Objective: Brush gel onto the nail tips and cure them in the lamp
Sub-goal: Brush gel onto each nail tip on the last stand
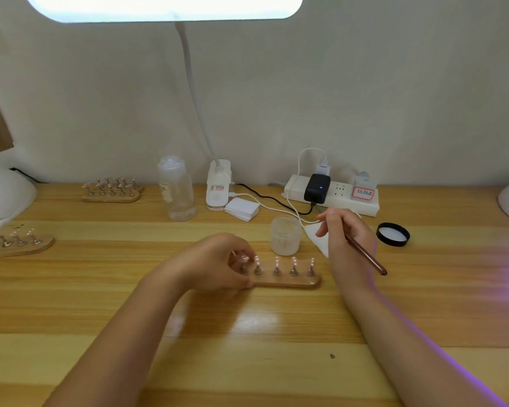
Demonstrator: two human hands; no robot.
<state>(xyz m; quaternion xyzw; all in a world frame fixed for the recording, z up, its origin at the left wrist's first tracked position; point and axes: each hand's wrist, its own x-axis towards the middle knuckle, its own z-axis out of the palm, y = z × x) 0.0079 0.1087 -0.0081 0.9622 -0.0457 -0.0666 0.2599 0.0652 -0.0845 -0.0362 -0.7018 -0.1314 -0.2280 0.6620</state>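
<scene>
A wooden holder strip [288,282] lies mid-table with several pink nail tips [277,262] standing on metal stands. My left hand [218,264] covers its left end and pinches the leftmost stand [243,264]. My right hand [346,239] holds a brown brush [368,255] just right of the strip, handle pointing down-right; its bristle end is hidden by the fingers. An open frosted gel jar [285,235] stands behind the strip, its black lid [393,234] lying to the right. A white curing lamp [3,198] sits at the left edge.
Two more holder strips with tips sit at left [18,243] and back left [112,190]. A clear bottle [177,189], desk lamp base [218,186], cotton pads [242,209], a white tissue [315,235] and a power strip [332,195] with cables line the back.
</scene>
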